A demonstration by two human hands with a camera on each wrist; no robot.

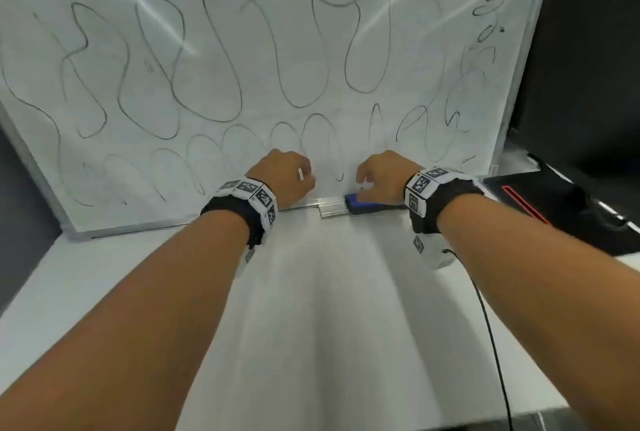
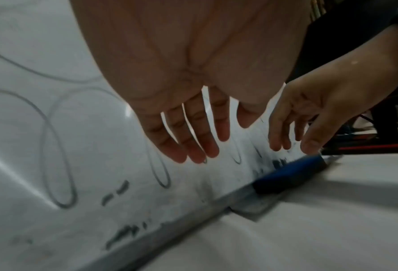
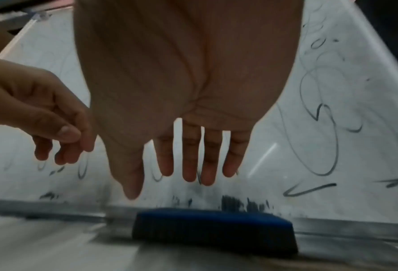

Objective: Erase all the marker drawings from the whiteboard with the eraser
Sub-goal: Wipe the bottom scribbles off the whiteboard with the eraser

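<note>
A whiteboard covered in looping black marker lines leans upright at the back of the white table. A blue eraser lies on the tray ledge at the board's bottom edge, and also shows as the eraser and eraser in the wrist views. My right hand hovers just above the eraser with fingers straight and spread, a gap below the fingertips. My left hand hangs in front of the board left of the eraser, its fingers straight, holding nothing.
A black device with a red stripe sits at the right on the table. A black cable runs along the table under my right forearm. Dark smudges mark the board just above the ledge.
</note>
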